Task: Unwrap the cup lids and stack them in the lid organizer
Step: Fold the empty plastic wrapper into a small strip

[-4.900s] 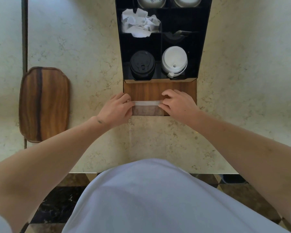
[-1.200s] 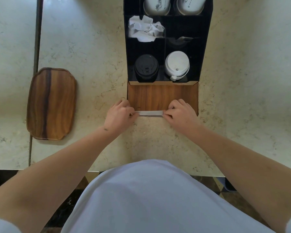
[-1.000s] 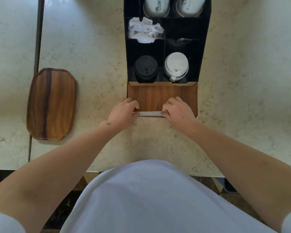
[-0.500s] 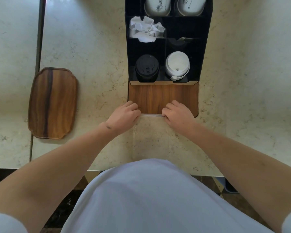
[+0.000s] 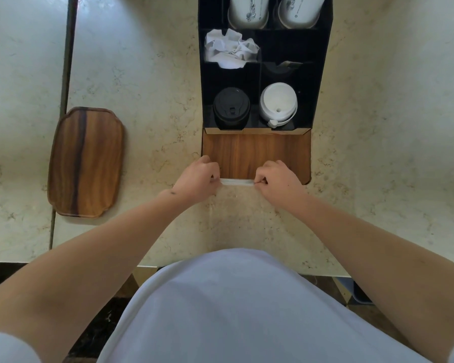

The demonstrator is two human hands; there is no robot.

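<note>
The black lid organizer stands on the counter ahead, with a wooden front panel. A stack of black lids fills its front left compartment, and a stack of white lids its front right one. My left hand and my right hand each pinch one end of a thin, folded strip of clear wrapper, stretched between them at the panel's lower edge.
Crumpled white wrapping sits in a middle left compartment. Two white paper cups occupy the back compartments. A wooden tray lies on the counter to the left. The counter's front edge is near my body.
The strip of wrapper between my hands has become narrower and flatter, and both hands shifted slightly toward me along the panel's lower edge.
</note>
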